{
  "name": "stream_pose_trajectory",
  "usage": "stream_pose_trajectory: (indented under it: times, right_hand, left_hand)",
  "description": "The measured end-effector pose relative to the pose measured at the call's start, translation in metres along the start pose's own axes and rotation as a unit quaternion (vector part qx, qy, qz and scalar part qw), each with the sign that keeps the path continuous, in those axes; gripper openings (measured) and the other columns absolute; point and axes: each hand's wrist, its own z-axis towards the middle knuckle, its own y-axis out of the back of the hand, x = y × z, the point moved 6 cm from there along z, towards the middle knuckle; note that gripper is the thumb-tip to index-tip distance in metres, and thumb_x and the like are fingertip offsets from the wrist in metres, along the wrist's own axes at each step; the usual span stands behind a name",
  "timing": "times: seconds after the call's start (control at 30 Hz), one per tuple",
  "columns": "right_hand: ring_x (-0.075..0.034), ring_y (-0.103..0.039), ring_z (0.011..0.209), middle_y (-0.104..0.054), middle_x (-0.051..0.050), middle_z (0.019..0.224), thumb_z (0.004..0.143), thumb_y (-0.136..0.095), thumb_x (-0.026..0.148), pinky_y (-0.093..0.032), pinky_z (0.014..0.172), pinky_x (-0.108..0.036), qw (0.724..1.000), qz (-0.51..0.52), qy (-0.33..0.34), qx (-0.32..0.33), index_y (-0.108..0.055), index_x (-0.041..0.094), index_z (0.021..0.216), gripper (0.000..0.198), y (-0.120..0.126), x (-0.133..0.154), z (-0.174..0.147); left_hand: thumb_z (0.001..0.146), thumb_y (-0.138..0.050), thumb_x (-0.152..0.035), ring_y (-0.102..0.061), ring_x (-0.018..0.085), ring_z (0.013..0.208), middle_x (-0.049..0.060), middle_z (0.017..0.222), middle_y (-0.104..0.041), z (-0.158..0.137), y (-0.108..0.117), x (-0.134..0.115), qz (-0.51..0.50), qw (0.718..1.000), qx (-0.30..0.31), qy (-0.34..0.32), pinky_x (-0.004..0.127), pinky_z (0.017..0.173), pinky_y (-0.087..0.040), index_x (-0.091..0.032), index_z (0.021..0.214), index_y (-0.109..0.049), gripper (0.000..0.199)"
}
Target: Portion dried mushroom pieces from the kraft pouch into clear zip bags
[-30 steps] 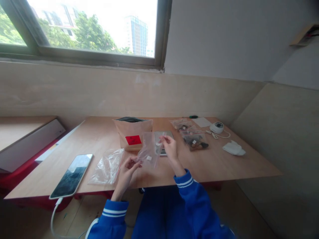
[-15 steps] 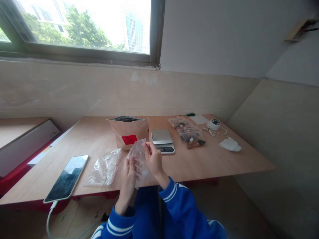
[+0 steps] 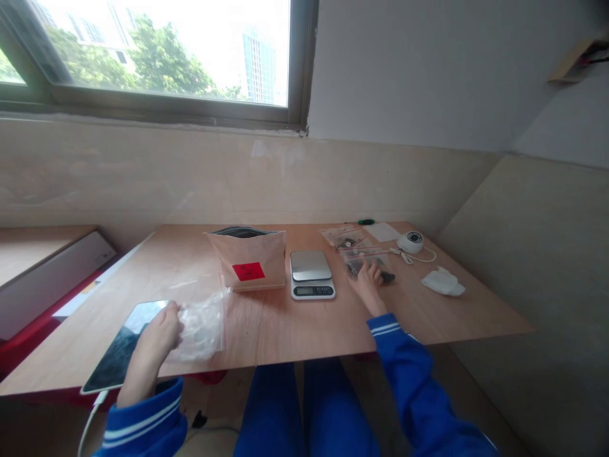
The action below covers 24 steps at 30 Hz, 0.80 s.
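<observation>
- Right hand first: fingers bent down over the nearest clear zip bag with dark and brownish stuff inside. Grip's about half curled, but can't tell if it's actually pinching the bag or just resting there.
- Left hand: fingers mostly folded in, right at the left side of some clear, crinkly plastic zip bags with a red seal line. Can't tell whether that grip has hold of any plastic, the fingertips are kinda hidden.
- That hand and wrist also overlap the big black-screened phone with a pale edge, white cable plugged into its near end.
- Between the hands: white digital scale with a square silver plate, and just left of it an upright tan pouch with a red label, top gaping.
- Past the right hand, more filled clear zip bags overlap.
- Further right: white dome-shaped camera and crumpled white tissue-like thing.
- All of it's on a light-brown wooden tabletop.
</observation>
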Motion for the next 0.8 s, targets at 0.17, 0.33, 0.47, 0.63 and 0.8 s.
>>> stream_pose_trajectory:
  times: [0.17, 0.33, 0.47, 0.63, 0.8]
  right_hand:
    - [-0.033, -0.054, 0.107, -0.059, -0.025, 0.116, 0.080, -0.046, 0.013, -0.041, 0.087, -0.042, 1.000, 0.030, 0.002, -0.006, -0.053, 0.004, 0.122, 0.043, -0.010, -0.030, -0.004]
    - [-0.029, -0.061, 0.098, -0.067, -0.020, 0.106, 0.080, -0.044, 0.021, -0.045, 0.086, -0.041, 0.977, 0.188, -0.015, -0.098, -0.062, 0.008, 0.109, 0.037, 0.026, -0.050, -0.006]
    - [-0.027, -0.064, 0.093, -0.069, -0.018, 0.102, 0.078, -0.051, 0.030, -0.048, 0.081, -0.039, 0.928, 0.325, -0.083, -0.161, -0.064, 0.010, 0.104, 0.036, 0.069, -0.037, -0.025]
    - [-0.023, -0.064, 0.093, -0.068, -0.012, 0.105, 0.080, -0.054, 0.033, -0.049, 0.081, -0.035, 0.862, 0.474, -0.081, -0.160, -0.064, 0.014, 0.107, 0.034, 0.108, 0.018, -0.075]
    - [-0.021, -0.065, 0.091, -0.069, -0.007, 0.101, 0.084, -0.053, 0.025, -0.051, 0.080, -0.033, 0.838, 0.540, 0.015, -0.082, -0.064, 0.020, 0.105, 0.024, 0.112, 0.069, -0.117]
  left_hand:
    - [0.086, -0.036, -0.047, -0.052, 0.048, 0.113, 0.036, 0.115, -0.055, 0.013, -0.008, -0.008, 0.192, 0.980, -0.058, -0.007, 0.060, 0.089, -0.042, 0.004, 0.111, -0.056, 0.060]
    - [0.088, -0.037, -0.050, -0.035, 0.043, 0.131, 0.027, 0.145, -0.031, -0.014, -0.020, -0.026, 0.241, 0.935, -0.182, -0.188, 0.056, 0.101, -0.035, -0.006, 0.143, -0.029, 0.071]
    - [0.091, -0.034, -0.042, -0.027, 0.035, 0.139, 0.017, 0.146, -0.040, -0.015, -0.076, -0.001, 0.289, 0.923, 0.005, -0.254, 0.056, 0.108, -0.026, -0.021, 0.140, -0.039, 0.054]
    - [0.091, -0.034, -0.036, -0.027, 0.040, 0.138, 0.021, 0.146, -0.040, -0.007, -0.097, 0.005, 0.272, 0.938, 0.029, -0.212, 0.061, 0.107, -0.022, -0.014, 0.135, -0.047, 0.051]
    - [0.091, -0.036, -0.043, -0.034, 0.034, 0.136, 0.015, 0.141, -0.048, -0.047, -0.047, -0.051, 0.055, 0.961, -0.125, -0.239, 0.056, 0.109, -0.023, -0.019, 0.124, -0.056, 0.045]
